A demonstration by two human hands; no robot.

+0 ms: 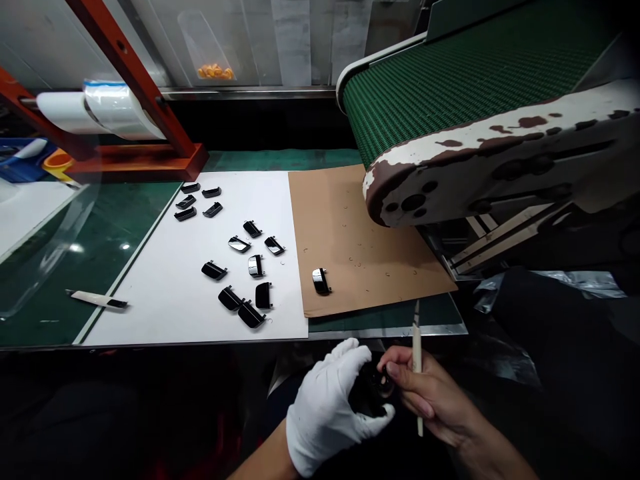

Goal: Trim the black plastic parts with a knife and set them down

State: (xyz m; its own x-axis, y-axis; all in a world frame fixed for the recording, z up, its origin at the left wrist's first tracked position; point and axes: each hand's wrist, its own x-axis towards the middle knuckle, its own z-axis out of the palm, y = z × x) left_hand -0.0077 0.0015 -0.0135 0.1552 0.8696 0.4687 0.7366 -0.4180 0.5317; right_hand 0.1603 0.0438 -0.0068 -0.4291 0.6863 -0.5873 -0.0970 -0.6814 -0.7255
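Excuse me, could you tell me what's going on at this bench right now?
A person holds a glossy black part in their white-gloved left hand, just below the bench edge. Their bare right hand grips a slim pale tool, its fingers at the part. More black parts lie on a white board, and one sits on a brown cardboard sheet under a green conveyor belt.

The glove [325, 407] is white, the small parts [256, 266] glossy black, the cardboard [360, 227] tan, the conveyor belt [450, 87] green-gridded.

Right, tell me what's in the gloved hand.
The gloved left hand cups a glossy black part, which the bare right hand also touches. The fingers cover most of it, so its shape cannot be seen.
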